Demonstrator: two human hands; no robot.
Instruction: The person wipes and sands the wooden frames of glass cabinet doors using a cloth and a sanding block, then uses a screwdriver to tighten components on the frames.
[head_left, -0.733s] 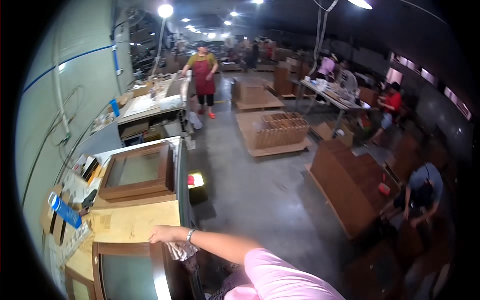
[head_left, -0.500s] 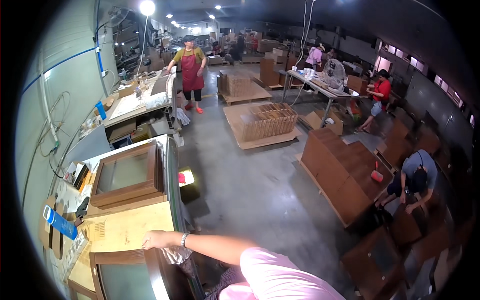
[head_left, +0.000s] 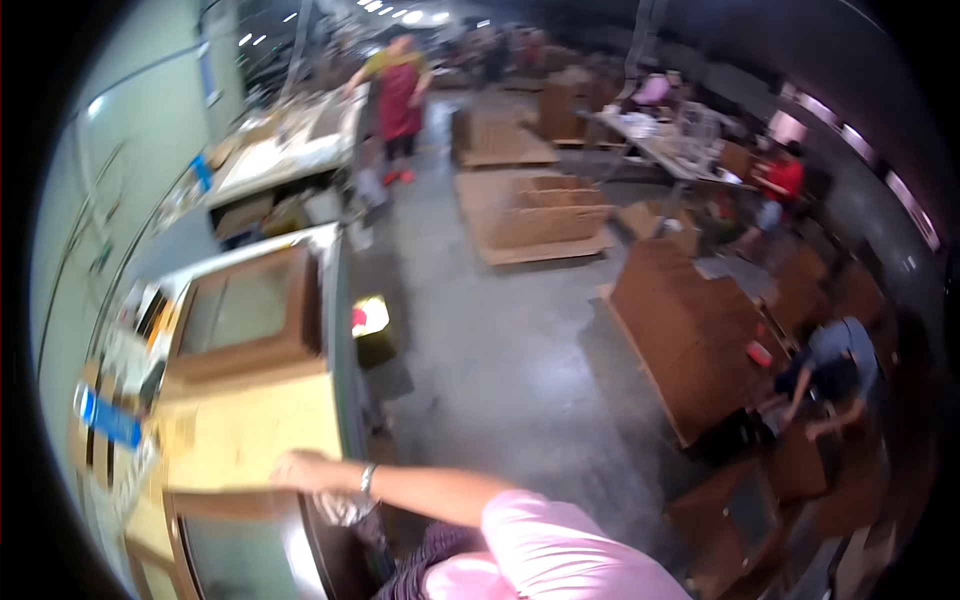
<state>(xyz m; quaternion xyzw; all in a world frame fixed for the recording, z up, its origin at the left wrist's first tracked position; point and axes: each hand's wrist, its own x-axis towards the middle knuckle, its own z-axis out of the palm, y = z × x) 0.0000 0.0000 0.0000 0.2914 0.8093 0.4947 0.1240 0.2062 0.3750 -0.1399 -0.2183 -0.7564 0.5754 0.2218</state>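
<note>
My right hand [head_left: 303, 471] reaches across from the lower right, with a watch [head_left: 368, 478] on the wrist and a pink sleeve on the arm. Its fingers are curled together at the far right corner of a brown wood-framed glass door [head_left: 240, 550], gripping the frame edge as far as the blur shows. The door lies on the bench at the lower left, cut off by the picture's rim. Just beyond the hand is a bare pale yellow board [head_left: 245, 420]. Crumpled whitish cloth or plastic [head_left: 345, 508] hangs under my wrist. My left hand does not show.
Another wood-framed glass door [head_left: 240, 310] lies farther up the bench. A blue bottle [head_left: 108, 417] rests at the left. Across the aisle stand brown cabinets [head_left: 680, 340], with a person [head_left: 840, 365] bending beside them. A person in a red apron [head_left: 400, 100] stands by the far bench.
The view has tilted and shifted, blurring the picture. My right hand stays at the corner of the door. The bending person's arms have moved slightly.
</note>
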